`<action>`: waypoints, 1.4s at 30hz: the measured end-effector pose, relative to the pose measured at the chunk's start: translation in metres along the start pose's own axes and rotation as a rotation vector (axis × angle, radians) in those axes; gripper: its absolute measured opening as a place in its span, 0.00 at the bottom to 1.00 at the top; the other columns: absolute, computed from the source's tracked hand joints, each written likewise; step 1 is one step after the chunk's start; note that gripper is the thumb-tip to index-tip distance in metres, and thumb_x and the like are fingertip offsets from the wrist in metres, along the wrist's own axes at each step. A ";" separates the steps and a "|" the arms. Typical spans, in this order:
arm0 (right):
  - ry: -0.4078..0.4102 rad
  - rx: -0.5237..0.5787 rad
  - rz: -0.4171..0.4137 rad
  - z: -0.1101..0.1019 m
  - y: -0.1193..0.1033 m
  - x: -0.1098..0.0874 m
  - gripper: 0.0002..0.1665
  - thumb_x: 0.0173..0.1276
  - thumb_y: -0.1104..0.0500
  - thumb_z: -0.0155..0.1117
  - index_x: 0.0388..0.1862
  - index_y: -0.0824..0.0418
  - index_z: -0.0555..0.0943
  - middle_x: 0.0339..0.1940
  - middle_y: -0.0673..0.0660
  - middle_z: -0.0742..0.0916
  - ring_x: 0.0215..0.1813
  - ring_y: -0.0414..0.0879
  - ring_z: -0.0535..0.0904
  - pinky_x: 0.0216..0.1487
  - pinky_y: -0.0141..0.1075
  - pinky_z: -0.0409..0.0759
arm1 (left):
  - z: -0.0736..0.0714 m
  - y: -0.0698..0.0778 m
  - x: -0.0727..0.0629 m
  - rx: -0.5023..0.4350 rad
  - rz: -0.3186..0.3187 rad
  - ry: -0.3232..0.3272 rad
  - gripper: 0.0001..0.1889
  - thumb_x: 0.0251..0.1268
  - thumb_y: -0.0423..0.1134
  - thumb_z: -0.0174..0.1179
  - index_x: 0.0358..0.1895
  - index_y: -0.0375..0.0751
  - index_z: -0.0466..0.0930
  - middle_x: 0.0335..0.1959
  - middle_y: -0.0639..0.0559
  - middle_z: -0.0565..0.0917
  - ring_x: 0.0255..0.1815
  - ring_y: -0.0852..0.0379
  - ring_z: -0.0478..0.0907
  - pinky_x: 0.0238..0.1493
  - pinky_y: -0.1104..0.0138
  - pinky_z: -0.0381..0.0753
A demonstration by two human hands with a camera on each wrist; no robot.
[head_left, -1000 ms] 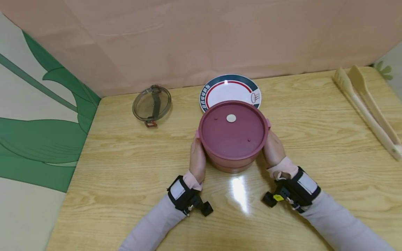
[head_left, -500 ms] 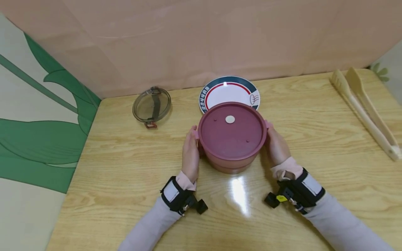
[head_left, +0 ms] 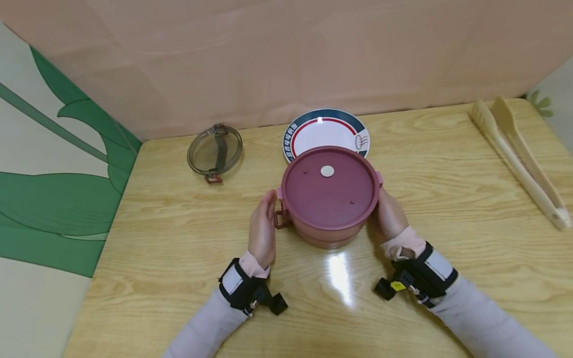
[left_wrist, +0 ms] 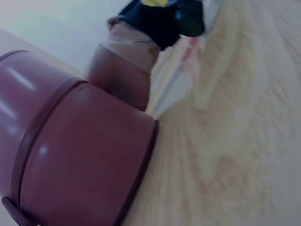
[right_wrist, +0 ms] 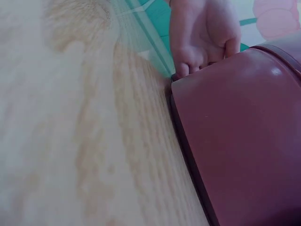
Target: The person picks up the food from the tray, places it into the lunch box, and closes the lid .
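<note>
A round lunch container (head_left: 329, 233) with a maroon lid (head_left: 331, 194) stands upright on the wooden table. Its lid has a white round button (head_left: 327, 171) and pink tabs at both sides. On its left side a reddish-brown clip (head_left: 282, 219) stands out from the wall. My left hand (head_left: 262, 228) is beside this clip, a little away from the wall, and holds nothing; its fingers are loose. My right hand (head_left: 391, 216) lies along the container's right side below the pink tab (head_left: 380, 179). The container hides its fingertips in the head view.
Behind the container lies a white plate (head_left: 320, 133) with a blue rim, partly covered by it. A clear round lid (head_left: 215, 151) with clips lies at the back left. Wooden tongs (head_left: 521, 161) lie along the right. A pink cloth (head_left: 268, 59) hangs behind the table.
My left hand has moved left, away from the container's side, and the left clip has come into sight, standing outward. My right hand stays by the container, which has hardly moved.
</note>
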State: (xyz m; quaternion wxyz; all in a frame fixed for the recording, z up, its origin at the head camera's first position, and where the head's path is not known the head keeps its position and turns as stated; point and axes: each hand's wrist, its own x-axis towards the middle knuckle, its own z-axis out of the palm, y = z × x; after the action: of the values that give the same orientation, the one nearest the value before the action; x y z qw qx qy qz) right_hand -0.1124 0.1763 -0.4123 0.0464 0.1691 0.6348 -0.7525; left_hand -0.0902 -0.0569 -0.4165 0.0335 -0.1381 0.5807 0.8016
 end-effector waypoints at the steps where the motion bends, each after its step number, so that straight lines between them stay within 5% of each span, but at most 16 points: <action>1: 0.003 -0.011 0.001 0.000 0.000 0.000 0.16 0.74 0.39 0.48 0.32 0.33 0.83 0.36 0.34 0.83 0.49 0.32 0.73 0.51 0.20 0.70 | 0.000 0.001 0.000 -0.014 0.000 0.005 0.26 0.81 0.43 0.30 0.73 0.30 0.56 0.75 0.40 0.59 0.77 0.49 0.54 0.77 0.60 0.49; 7: 0.005 -0.067 -0.027 0.001 0.001 0.001 0.18 0.76 0.41 0.46 0.29 0.31 0.82 0.32 0.32 0.83 0.45 0.30 0.73 0.48 0.20 0.70 | 0.002 0.006 -0.003 -0.052 0.053 0.012 0.25 0.81 0.40 0.30 0.71 0.30 0.60 0.73 0.40 0.62 0.75 0.50 0.58 0.76 0.61 0.53; 14: -0.006 -0.006 -0.034 0.002 0.002 0.001 0.18 0.76 0.42 0.47 0.32 0.33 0.83 0.34 0.34 0.83 0.45 0.31 0.74 0.49 0.21 0.70 | 0.015 0.008 -0.008 -0.049 0.145 -0.072 0.24 0.81 0.41 0.33 0.71 0.35 0.63 0.72 0.45 0.67 0.73 0.55 0.62 0.75 0.61 0.57; 20: -0.014 0.023 -0.023 0.002 0.002 0.000 0.17 0.76 0.42 0.47 0.32 0.33 0.83 0.35 0.34 0.83 0.47 0.31 0.73 0.49 0.21 0.70 | 0.018 0.002 -0.009 -0.098 0.160 -0.078 0.26 0.82 0.44 0.30 0.75 0.35 0.55 0.76 0.45 0.59 0.77 0.55 0.53 0.77 0.58 0.50; 27: -0.110 0.040 -0.106 -0.001 0.000 0.000 0.24 0.76 0.37 0.39 0.57 0.42 0.77 0.59 0.41 0.78 0.68 0.35 0.65 0.65 0.22 0.62 | 0.023 -0.012 -0.008 0.045 0.130 -0.028 0.27 0.81 0.47 0.29 0.77 0.43 0.49 0.78 0.51 0.52 0.78 0.58 0.44 0.78 0.60 0.43; 35: 0.028 -0.208 -0.104 0.003 0.000 -0.003 0.32 0.78 0.38 0.36 0.67 0.54 0.73 0.58 0.41 0.78 0.62 0.31 0.69 0.64 0.25 0.64 | 0.034 -0.022 -0.005 0.081 0.178 0.004 0.28 0.81 0.50 0.31 0.77 0.43 0.52 0.77 0.53 0.57 0.77 0.57 0.49 0.77 0.59 0.47; 42: 0.010 -0.070 -0.086 0.009 0.002 -0.008 0.34 0.78 0.39 0.37 0.71 0.58 0.69 0.68 0.51 0.74 0.69 0.35 0.65 0.71 0.28 0.59 | 0.034 -0.022 -0.002 0.078 0.214 0.027 0.25 0.79 0.55 0.32 0.69 0.53 0.67 0.67 0.59 0.73 0.70 0.63 0.64 0.73 0.64 0.60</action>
State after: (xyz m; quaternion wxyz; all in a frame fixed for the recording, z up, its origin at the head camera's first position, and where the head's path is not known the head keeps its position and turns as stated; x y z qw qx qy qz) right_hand -0.1061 0.1659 -0.4110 0.0170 0.1436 0.6678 -0.7302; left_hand -0.0901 -0.0172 -0.4263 -0.0545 -0.0847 0.6233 0.7755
